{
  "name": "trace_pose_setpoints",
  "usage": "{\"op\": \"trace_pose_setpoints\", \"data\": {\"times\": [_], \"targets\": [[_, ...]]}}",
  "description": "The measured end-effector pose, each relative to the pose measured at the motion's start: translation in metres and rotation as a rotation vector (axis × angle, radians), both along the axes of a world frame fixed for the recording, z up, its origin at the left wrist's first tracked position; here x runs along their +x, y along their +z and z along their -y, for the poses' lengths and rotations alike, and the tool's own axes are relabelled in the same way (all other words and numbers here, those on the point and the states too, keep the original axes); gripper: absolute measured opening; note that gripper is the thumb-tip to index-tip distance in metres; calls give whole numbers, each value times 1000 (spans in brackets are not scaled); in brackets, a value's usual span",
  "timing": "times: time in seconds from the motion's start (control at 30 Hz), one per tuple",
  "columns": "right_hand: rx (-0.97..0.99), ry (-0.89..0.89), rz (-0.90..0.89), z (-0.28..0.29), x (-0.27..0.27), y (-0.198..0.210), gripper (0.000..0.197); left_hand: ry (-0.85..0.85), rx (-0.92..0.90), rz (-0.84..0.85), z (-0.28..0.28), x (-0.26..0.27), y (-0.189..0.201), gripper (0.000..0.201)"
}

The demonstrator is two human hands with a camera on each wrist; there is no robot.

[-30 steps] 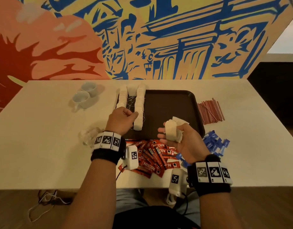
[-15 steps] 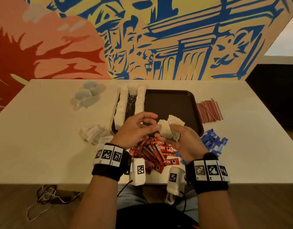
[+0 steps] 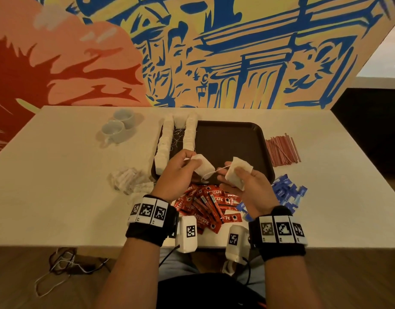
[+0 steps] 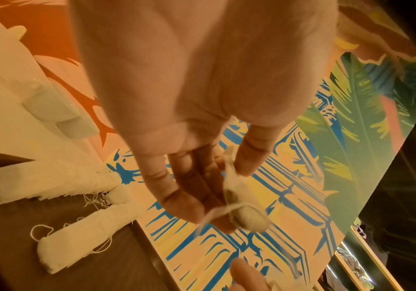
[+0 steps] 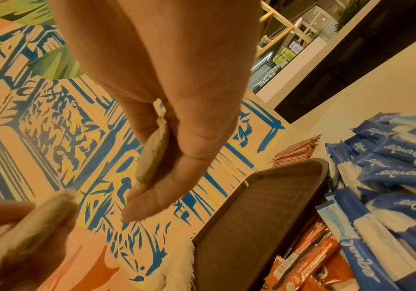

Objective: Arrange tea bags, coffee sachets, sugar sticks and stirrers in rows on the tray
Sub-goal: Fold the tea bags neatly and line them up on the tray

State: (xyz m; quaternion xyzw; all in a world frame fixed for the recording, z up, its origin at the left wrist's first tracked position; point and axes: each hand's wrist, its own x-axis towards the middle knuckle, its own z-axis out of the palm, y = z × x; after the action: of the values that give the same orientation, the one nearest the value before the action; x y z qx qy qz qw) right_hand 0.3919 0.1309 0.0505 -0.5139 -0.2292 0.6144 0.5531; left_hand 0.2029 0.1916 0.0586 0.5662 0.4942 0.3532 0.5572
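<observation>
At centre frame, above the tray's (image 3: 247, 139) near edge, the left hand (image 3: 177, 172) pinches one tea bag (image 3: 204, 166) and the right hand (image 3: 247, 186) another (image 3: 237, 172) — pulled apart, likely to free a string (image 3: 216, 171) joining them

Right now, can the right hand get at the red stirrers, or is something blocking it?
Probably not yet: the right hand is busy pinching a tea bag whose string runs to the left hand's bag. The path to the stirrers, right of the tray, looks free.
</observation>
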Motion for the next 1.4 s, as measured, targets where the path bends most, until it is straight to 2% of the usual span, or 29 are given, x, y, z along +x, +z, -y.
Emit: {"op": "trace_pose_setpoints", "data": {"times": [0.13, 0.27, 0.33, 0.47, 0.6, 0.7, 0.8, 0.97, 1.07, 1.17, 1.33, 1.4], "targets": [[28, -49, -8, -1, 5, -1, 28, 104, 3, 5, -1, -4, 1, 10], [25, -21, 102, -1, 8, -4, 36, 162, 18, -14, -2, -8, 2, 8], [21, 3, 167, 0, 5, 0, 29, 160, 16, -26, -3, -9, 2, 9], [42, 112, 337, 0, -10, 8, 16, 65, -2, 12, 0, -9, 6, 9], [131, 229, 439, 1, -21, 9, 28, -49, -5, 55, 4, -10, 10, 10], [165, 208, 431, 1, -23, 8, 20, -72, 18, 17, 3, -15, 9, 13], [171, 190, 494, -1, -20, 5, 14, -78, 55, -18, 1, -23, 12, 13], [167, 212, 545, -3, -20, 1, 14, -180, 166, -218, -12, -32, 23, 11], [165, 217, 538, -4, -23, 3, 12, -226, 251, -342, -19, -32, 35, 10], [136, 215, 476, -7, -22, 3, 22, -219, 335, -390, -27, -31, 47, 7], [-50, 107, 196, -9, -10, -1, 33, -162, 437, -526, -67, -39, 55, 7], [-68, 76, 108, -9, -6, -2, 30, -190, 429, -627, -86, -40, 47, 6]]}}
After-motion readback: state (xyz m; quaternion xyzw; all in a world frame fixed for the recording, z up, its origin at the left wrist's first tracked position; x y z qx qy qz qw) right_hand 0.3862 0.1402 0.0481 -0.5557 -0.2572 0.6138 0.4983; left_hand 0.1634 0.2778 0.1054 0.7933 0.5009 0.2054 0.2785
